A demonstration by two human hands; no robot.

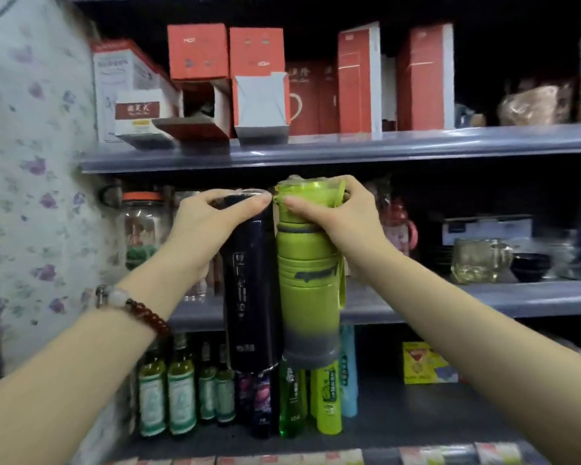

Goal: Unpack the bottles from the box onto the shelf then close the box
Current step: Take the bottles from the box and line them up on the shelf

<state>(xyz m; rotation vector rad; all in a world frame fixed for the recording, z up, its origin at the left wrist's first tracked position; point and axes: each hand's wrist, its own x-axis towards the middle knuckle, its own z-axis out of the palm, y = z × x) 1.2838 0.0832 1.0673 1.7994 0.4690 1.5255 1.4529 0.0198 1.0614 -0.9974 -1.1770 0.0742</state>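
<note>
My left hand (pixel 200 226) grips the top of a dark navy bottle (pixel 250 297), fingers curled over its cap. Beside it, my right hand (pixel 344 218) grips the lid of a lime-green bottle (pixel 307 290) with a grey base. Both bottles hang upright and side by side in the air, in front of the edge of the middle shelf (pixel 483 297). The box is not in view.
The upper shelf (pixel 349 147) carries red and white cartons. Glass jars (pixel 143 226), a pink flask and glassware stand on the middle shelf. On the bottom shelf stand several green bottles (pixel 182 394) and other coloured bottles. A floral wall (pixel 27 162) is at the left.
</note>
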